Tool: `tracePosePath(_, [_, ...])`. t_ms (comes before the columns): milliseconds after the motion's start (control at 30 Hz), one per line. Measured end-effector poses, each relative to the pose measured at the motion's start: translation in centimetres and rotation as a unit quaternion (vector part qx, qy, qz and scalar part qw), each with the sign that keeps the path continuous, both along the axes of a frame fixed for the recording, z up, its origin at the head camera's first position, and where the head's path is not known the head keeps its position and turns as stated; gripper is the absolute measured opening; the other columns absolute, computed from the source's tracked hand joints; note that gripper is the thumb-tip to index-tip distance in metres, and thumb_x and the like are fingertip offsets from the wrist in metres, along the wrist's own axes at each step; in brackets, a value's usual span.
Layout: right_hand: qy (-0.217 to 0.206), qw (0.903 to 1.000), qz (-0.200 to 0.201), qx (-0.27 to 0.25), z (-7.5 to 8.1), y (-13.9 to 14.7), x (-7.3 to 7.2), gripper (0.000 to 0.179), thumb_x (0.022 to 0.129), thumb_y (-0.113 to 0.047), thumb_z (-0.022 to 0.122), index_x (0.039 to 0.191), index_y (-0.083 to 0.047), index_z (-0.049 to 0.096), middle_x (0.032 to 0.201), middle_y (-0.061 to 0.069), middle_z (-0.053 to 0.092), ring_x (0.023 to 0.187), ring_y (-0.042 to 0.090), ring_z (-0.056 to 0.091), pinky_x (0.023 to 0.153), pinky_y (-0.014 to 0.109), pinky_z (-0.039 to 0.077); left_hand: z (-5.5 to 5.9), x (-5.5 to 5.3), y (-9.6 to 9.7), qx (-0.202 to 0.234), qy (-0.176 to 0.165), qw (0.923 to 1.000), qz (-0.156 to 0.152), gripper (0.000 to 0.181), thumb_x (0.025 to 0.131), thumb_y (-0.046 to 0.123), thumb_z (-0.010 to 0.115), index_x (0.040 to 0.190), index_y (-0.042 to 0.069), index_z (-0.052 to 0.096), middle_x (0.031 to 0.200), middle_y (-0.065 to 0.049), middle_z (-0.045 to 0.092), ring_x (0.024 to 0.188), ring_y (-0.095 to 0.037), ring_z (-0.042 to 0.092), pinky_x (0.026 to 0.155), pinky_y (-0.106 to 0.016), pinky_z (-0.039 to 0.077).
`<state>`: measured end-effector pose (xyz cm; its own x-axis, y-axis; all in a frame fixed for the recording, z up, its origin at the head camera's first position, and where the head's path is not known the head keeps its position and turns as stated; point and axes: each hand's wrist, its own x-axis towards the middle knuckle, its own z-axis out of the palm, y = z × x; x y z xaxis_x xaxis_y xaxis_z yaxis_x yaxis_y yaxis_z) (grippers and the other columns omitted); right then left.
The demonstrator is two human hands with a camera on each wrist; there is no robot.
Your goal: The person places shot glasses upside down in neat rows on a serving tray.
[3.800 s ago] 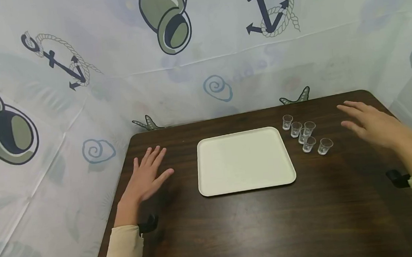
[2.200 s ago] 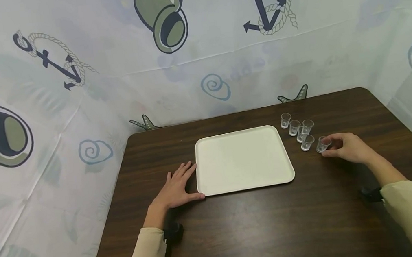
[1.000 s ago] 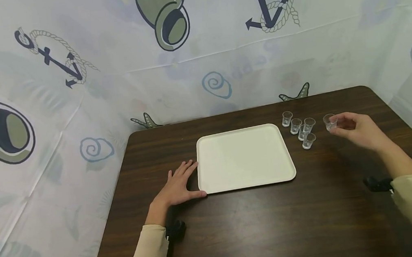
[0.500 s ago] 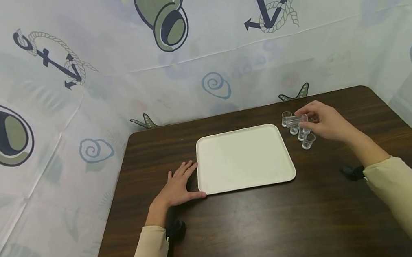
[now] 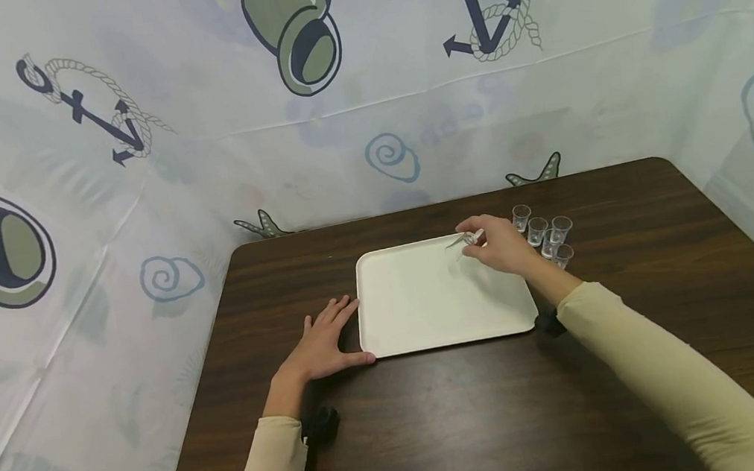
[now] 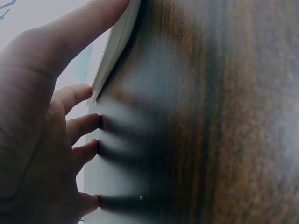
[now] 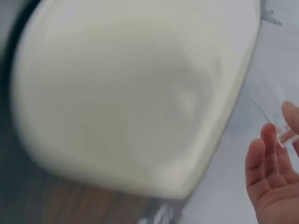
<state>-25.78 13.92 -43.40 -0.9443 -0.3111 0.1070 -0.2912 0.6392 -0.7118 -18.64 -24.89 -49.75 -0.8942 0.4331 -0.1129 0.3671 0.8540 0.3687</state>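
Note:
In the head view my right hand [image 5: 502, 247] pinches a small clear shot glass [image 5: 469, 238] above the far right part of a cream tray [image 5: 416, 299]. The glass is tipped on its side, its mouth pointing left. From the right wrist view, thumb and fingers hold its base end, and the see-through glass [image 7: 268, 102] is faint against the cloth. My left hand [image 5: 320, 349] is spread at the tray's near left corner, thumb and index finger at the rim. Its other fingertips rest on the table, as the left wrist view shows beside the tray's rim [image 6: 110, 56].
Several more shot glasses [image 5: 537, 230] stand upright in a cluster right of the tray, partly behind my right wrist. The dark wooden table [image 5: 461, 423] ends at the back against a patterned cloth [image 5: 317, 166].
My right hand gripped the nearest right shot glass, lifted it, tipped it over and carried it left above the tray. My left hand came to the tray's left edge and stayed there.

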Motion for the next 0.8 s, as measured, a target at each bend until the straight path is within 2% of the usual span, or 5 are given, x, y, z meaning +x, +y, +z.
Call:
tracePosePath(267, [0.007,0.9963,-0.038,-0.077,-1.5,-6.0,-1.4,0.039,0.087,-0.003,0.072,0.125,-0.004,0.063,0.125,0.016,0.063,0.09,0.026,0.061,0.074,0.037,0.048,0.3,0.0,-0.3,-0.003,0.01,0.9999,0.004,0.111,0.069,0.083,0.062,0.158,0.03,0.023,0.162,-0.003,0.02,0.149,-0.03,0.013,0.108,-0.071,0.008])
tracePosePath(400, [0.004,0.994,-0.047,-0.099,-2.1,-8.8,-1.9,0.039,0.086,-0.002,0.073,0.124,-0.005,0.064,0.124,0.013,0.064,0.088,0.022,0.061,0.074,0.034,0.049,0.4,0.1,-0.4,-0.006,0.008,0.9999,0.007,0.111,0.069,0.083,0.062,0.157,0.03,0.023,0.162,-0.004,0.02,0.149,-0.03,0.013,0.107,-0.071,0.008])
tracePosePath(600, [0.011,0.9969,-0.032,-0.07,-2.5,-12.4,-2.5,0.037,0.086,-0.002,0.072,0.123,-0.006,0.066,0.117,0.007,0.065,0.086,0.019,0.059,0.073,0.032,0.048,0.4,0.0,-0.4,-0.004,0.011,0.9998,0.014,0.111,0.068,0.083,0.064,0.157,0.03,0.025,0.162,-0.003,0.021,0.148,-0.03,0.014,0.107,-0.072,0.009])
tracePosePath(800, [0.013,0.9987,-0.009,-0.048,-2.6,-14.9,-2.6,0.035,0.088,-0.002,0.071,0.122,-0.009,0.067,0.106,0.004,0.062,0.085,0.018,0.057,0.07,0.03,0.048,0.2,0.1,-0.2,0.009,0.012,0.9999,0.002,0.11,0.069,0.083,0.063,0.157,0.028,0.027,0.161,-0.005,0.023,0.148,-0.031,0.015,0.106,-0.074,0.009])
